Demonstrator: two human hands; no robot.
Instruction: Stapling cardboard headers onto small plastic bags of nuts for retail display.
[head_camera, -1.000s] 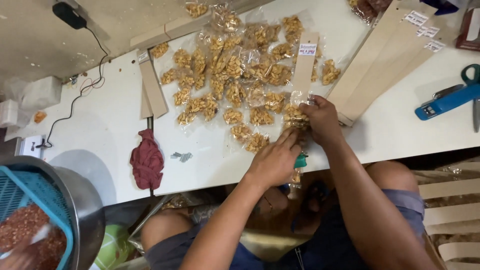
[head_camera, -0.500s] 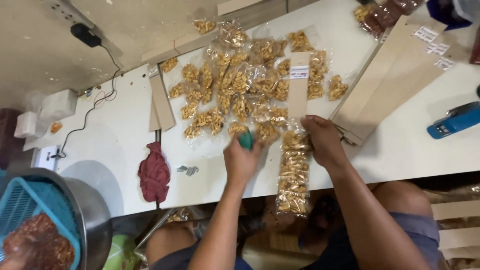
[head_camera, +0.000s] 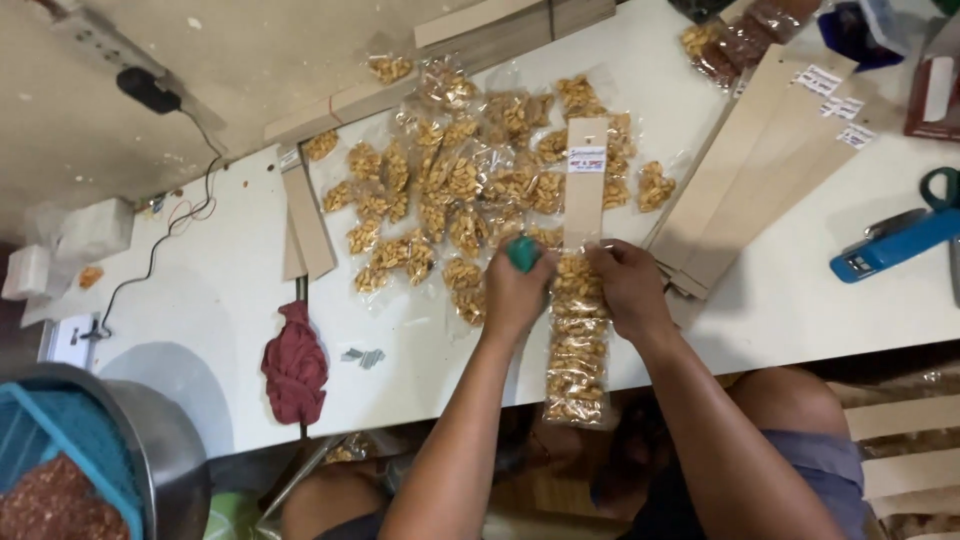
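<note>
My left hand (head_camera: 512, 290) is closed around a small green stapler (head_camera: 522, 253) and presses it against the left side of a long cardboard strip (head_camera: 586, 180). On the strip's other side, my right hand (head_camera: 627, 285) pinches it where clear packets of nuts are fixed. That chain of packets (head_camera: 574, 365) runs down from my hands and hangs over the front edge of the white table (head_camera: 200, 330). A heap of loose nut packets (head_camera: 450, 190) lies just beyond my hands.
Plain cardboard strips (head_camera: 760, 160) are stacked at the right, with a blue stapler (head_camera: 895, 240) and green-handled scissors (head_camera: 940, 185) beyond them. A red cloth (head_camera: 295, 365) lies at the left front edge. A metal bowl (head_camera: 165, 455) with a teal basket stands at bottom left.
Both hands have moved up from the table edge onto the table. The chain of packets has slid further up, and the green stapler has come against the strip.
</note>
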